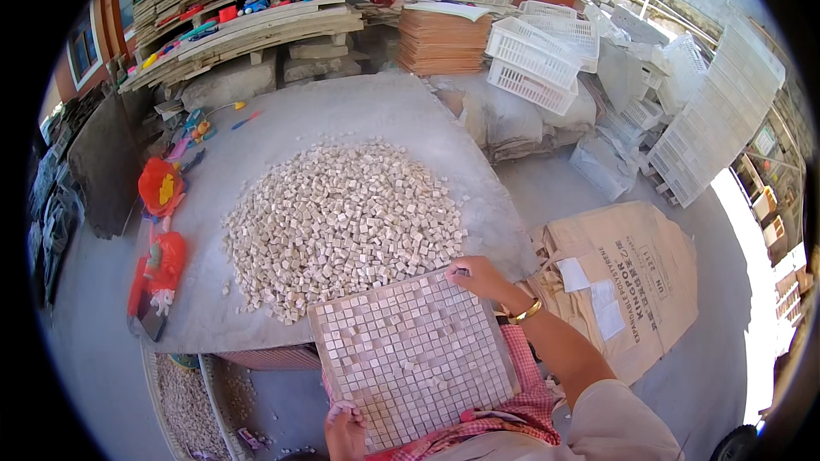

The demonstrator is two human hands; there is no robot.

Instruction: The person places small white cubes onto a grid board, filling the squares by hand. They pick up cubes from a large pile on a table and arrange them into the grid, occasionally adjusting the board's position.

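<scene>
A square mosaic tray point(319, 335), its grid filled with small pale stone cubes, rests tilted over my lap. Some cubes in it sit raised or crooked. My right hand point(483, 280) is closed on the tray's far right corner, with a gold bracelet on that wrist. At the near left edge my left hand point(345, 428) grips the tray, its fingers bent and partly hidden. Just beyond the tray, a broad heap of loose stone cubes point(350, 213) covers the middle of the grey table point(342, 102).
Red plastic toys point(161, 188) and a dark phone-like object point(154, 324) line the table's left edge. Below stands a white basket point(205, 376) with stone pieces. A brown paper sack point(649, 265) lies at right. White crates point(534, 64) and stacked boards point(256, 30) stand behind.
</scene>
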